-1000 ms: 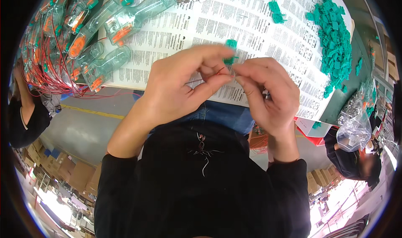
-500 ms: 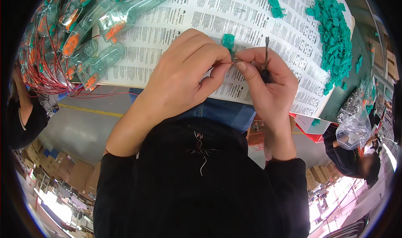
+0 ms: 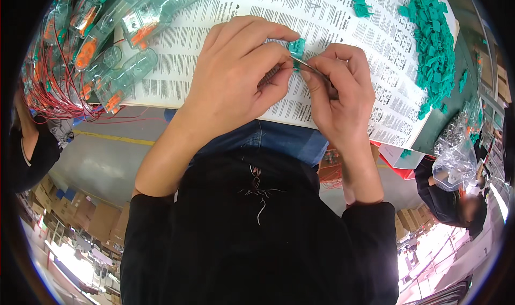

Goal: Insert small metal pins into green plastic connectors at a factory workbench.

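Note:
My left hand (image 3: 238, 74) is closed, with its fingertips on a small green plastic piece (image 3: 296, 48). Part of that piece is hidden behind the fingers. In my right hand (image 3: 343, 87) is a thin metal-shafted tool (image 3: 304, 64) that looks like a small screwdriver. Its shaft slants up to the left and meets the lower part of the green piece at my left fingertips. The fingers cover its handle. Whether a thin wire is still between the fingertips is too small to tell.
Printed paper sheets (image 3: 177, 82) cover the work surface. A heap of green plastic pieces (image 3: 433, 53) lies at the right, with two more (image 3: 360, 3) at the back. Clear housings with orange parts (image 3: 126, 79) and red wires (image 3: 51, 98) crowd the left. A plastic bag (image 3: 455, 168) sits far right.
The tool in my right hand has swung from pointing upward to pointing left, onto the green piece. My left index finger has stretched over to the piece.

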The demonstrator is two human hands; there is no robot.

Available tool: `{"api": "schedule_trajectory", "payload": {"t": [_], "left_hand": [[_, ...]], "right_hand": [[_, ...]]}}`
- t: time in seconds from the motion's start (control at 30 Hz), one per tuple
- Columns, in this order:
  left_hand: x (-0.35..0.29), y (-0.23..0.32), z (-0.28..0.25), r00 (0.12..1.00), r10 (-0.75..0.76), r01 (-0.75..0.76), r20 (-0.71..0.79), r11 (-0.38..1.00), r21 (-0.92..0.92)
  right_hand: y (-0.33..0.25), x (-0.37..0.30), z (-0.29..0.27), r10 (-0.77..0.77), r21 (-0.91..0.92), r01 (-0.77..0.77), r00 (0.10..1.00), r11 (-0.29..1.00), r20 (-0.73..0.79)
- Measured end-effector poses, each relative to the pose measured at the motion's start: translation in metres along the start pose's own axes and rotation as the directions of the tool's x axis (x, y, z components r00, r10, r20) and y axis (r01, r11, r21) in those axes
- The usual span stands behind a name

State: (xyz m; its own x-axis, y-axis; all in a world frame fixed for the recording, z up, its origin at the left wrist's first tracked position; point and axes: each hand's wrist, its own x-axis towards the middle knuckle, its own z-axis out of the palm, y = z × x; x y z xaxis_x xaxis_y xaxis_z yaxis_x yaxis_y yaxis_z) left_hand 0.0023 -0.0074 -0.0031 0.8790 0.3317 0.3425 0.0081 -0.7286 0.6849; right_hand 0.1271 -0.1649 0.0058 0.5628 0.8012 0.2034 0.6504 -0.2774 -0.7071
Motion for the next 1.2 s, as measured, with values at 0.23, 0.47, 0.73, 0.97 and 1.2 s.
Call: {"api": "schedule_trajectory", "payload": {"t": [0.23,0.47,0.73,0.97,1.2], "left_hand": [[-0.003,-0.001,0.003,1.000,0.002,-0.001,-0.009,0.999,0.041],[-0.004,-0.003,0.003,0.999,0.018,-0.017,-0.029,0.999,0.044],[-0.004,-0.006,-0.004,0.998,0.067,-0.067,0.004,0.996,0.055],[0.018,-0.049,0.042,0.833,0.385,-0.463,-0.397,0.879,-0.118],[0.016,-0.005,-0.019,0.984,-0.095,0.106,0.150,0.992,-0.066]], "right_hand": [[0.004,-0.001,-0.002,-0.002,-0.002,0.002,1.000,1.000,0.020],[-0.003,0.020,-0.017,0.121,-0.013,-0.120,0.972,0.993,0.200],[-0.004,0.044,-0.024,0.301,-0.017,-0.328,0.843,0.945,0.446],[-0.008,0.064,-0.028,0.402,-0.020,-0.483,0.705,0.876,0.584],[-0.002,0.065,-0.027,0.383,-0.012,-0.482,0.681,0.876,0.625]]}}
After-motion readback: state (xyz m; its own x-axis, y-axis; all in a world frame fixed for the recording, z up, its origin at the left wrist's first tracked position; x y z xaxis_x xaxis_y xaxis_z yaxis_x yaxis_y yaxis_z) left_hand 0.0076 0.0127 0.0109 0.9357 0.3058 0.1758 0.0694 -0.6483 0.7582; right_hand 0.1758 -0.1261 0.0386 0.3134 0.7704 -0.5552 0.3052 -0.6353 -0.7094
